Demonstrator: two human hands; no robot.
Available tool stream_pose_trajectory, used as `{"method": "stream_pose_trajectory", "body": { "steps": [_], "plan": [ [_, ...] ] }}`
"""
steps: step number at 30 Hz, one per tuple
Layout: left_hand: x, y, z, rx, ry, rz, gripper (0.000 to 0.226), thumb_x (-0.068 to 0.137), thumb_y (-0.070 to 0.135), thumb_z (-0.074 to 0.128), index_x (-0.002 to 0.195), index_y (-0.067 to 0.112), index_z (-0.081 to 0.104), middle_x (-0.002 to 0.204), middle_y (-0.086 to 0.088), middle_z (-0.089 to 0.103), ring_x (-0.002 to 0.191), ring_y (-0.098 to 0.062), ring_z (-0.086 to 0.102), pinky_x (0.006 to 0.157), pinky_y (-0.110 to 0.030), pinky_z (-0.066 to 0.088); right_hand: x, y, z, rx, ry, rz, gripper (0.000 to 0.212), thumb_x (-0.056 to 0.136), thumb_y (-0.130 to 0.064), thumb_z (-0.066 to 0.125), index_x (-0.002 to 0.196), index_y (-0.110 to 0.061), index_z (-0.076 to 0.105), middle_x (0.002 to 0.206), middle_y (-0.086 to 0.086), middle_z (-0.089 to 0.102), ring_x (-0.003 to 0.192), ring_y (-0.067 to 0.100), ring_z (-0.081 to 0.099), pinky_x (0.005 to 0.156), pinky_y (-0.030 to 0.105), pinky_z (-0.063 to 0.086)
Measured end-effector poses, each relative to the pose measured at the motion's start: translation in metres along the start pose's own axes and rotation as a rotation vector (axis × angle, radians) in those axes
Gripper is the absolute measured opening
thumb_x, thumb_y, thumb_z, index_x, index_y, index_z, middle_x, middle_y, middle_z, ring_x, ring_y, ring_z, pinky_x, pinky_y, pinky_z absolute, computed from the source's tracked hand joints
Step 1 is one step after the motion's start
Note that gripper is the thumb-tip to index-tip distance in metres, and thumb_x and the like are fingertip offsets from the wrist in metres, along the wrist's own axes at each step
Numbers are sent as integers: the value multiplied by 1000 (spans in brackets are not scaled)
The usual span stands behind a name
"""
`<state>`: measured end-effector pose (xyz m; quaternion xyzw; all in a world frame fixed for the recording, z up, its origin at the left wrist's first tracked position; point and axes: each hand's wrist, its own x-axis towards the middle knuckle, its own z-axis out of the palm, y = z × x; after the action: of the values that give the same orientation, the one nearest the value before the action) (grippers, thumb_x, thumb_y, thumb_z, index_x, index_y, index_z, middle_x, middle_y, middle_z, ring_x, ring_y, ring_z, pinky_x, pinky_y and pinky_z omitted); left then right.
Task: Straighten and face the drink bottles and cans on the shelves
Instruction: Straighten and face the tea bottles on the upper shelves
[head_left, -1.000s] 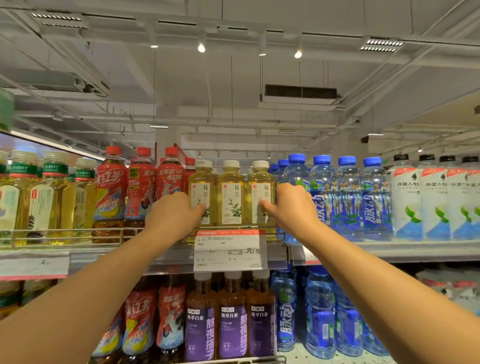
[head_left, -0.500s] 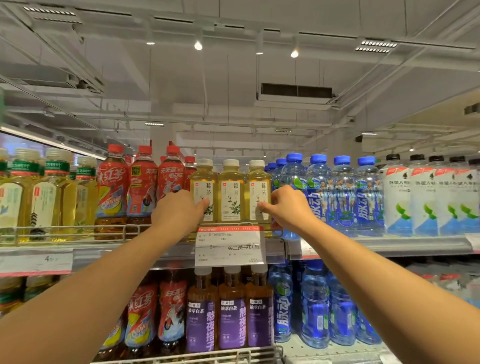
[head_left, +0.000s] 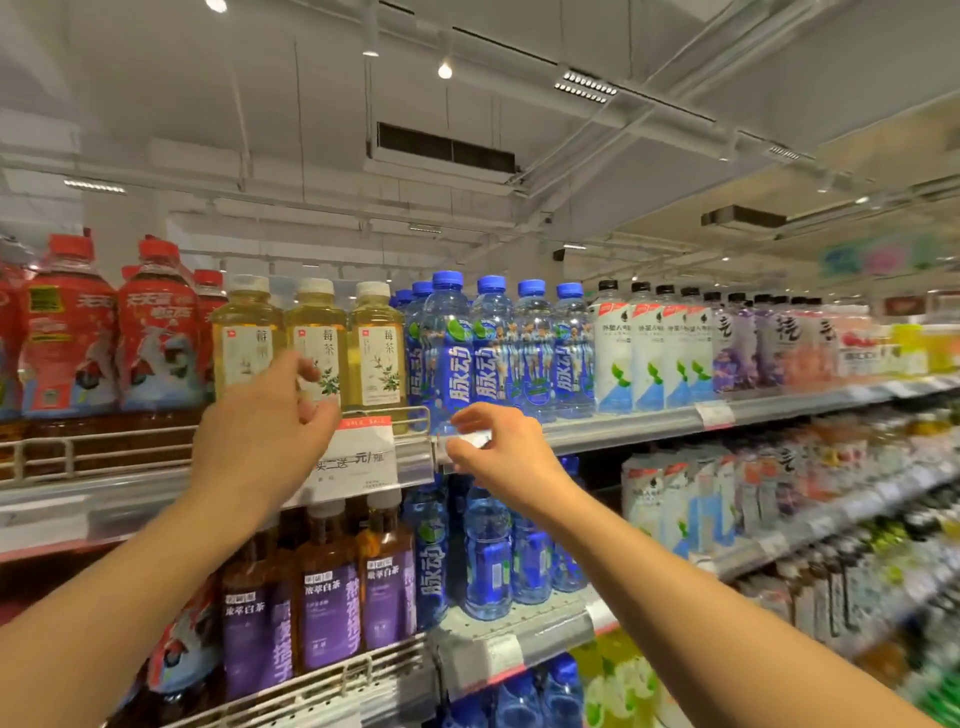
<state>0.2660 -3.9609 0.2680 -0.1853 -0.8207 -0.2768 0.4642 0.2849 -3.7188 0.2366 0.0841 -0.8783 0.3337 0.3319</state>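
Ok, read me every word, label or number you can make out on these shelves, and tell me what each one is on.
"莓茶": yellow tea bottles.
"脉动": blue bottles.
"SALE" and "元/瓶": promo tag; its other text is partly hidden or blurred.
"敢萃白茶": purple-label bottles, roughly legible.
Red bottles, white bottles, pale purple bottles and shelf price strips: too blurred.

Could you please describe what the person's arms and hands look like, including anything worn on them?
Both forearms are bare as far as the frame shows, with no sleeves in view. The left hand and right hand wear no gloves, and no watch, bracelet or ring shows on the wrists or fingers.
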Motion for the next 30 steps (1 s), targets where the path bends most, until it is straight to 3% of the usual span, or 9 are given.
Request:
{"method": "stream_pose_trajectory", "body": {
  "steps": [2, 5, 9, 12, 14, 18, 21, 25, 30],
  "plan": [
    [-10, 13, 16, 6, -80, 88, 13, 92, 34, 61, 102, 30, 54, 80, 12, 62, 71, -15, 57, 61, -34, 43, -15, 13, -6, -6, 4, 33, 33, 90, -35, 66, 118, -19, 71, 113, -6, 74, 95, 13, 72, 88, 44, 59],
    [-26, 35, 43, -13, -228, 182, 14, 90, 38, 63, 101, 30, 62, 97, 8, 67, 86, -22, 62, 72, -40, 51, -35, 35, -23, -53, -10, 75, 26, 89, -32, 68, 110, -19, 74, 106, -7, 76, 90, 8, 72, 84, 32, 60],
    [-43, 77, 79, 65, -382, 343, 34, 90, 44, 58, 115, 23, 66, 113, 1, 67, 107, -27, 58, 86, -42, 50, -60, 71, -55, -90, -15, 114, 20, 88, -30, 69, 105, -22, 76, 103, -9, 77, 89, 6, 71, 84, 26, 56],
    [-50, 110, 108, 139, -446, 410, 56, 83, 57, 40, 122, 24, 64, 119, 4, 67, 111, -25, 57, 92, -44, 50, -75, 109, -80, -129, -15, 135, 20, 88, -28, 70, 105, -21, 76, 103, -8, 77, 91, 6, 69, 86, 25, 53],
    [-51, 131, 132, 190, -458, 439, 65, 79, 60, 35, 125, 24, 63, 124, 4, 66, 115, -25, 57, 94, -46, 51, -81, 142, -98, -164, -35, 151, 24, 88, -31, 69, 108, -19, 75, 105, -4, 76, 94, 12, 70, 90, 33, 55],
    [-52, 175, 188, 317, -407, 413, 68, 76, 53, 48, 128, 15, 66, 134, -10, 65, 118, -37, 60, 91, -52, 55, -78, 216, -144, -290, -68, 172, 51, 78, -51, 54, 120, -25, 68, 114, -1, 74, 102, 20, 69, 90, 41, 56],
    [-50, 196, 230, 435, -405, 309, 73, 77, 55, 57, 138, 15, 59, 148, -12, 54, 132, -39, 51, 98, -57, 50, -66, 271, -184, -365, -88, 131, 52, 83, -47, 57, 128, -22, 62, 123, 4, 69, 110, 26, 65, 92, 43, 54],
    [-51, 220, 267, 564, -345, 234, 78, 66, 42, 85, 134, 11, 62, 146, -13, 55, 128, -44, 53, 92, -61, 45, -35, 331, -231, -483, -114, 26, 66, 91, -36, 65, 149, -15, 43, 148, 10, 46, 130, 32, 48, 107, 44, 44],
    [-53, 228, 276, 608, -307, 224, 82, 68, 37, 83, 141, 10, 56, 152, -15, 49, 133, -46, 49, 97, -61, 42, 8, 374, -260, -649, -115, -98, 80, 91, -39, 66, 158, -20, 25, 163, 14, 23, 145, 37, 30, 108, 53, 43]
  ]
}}
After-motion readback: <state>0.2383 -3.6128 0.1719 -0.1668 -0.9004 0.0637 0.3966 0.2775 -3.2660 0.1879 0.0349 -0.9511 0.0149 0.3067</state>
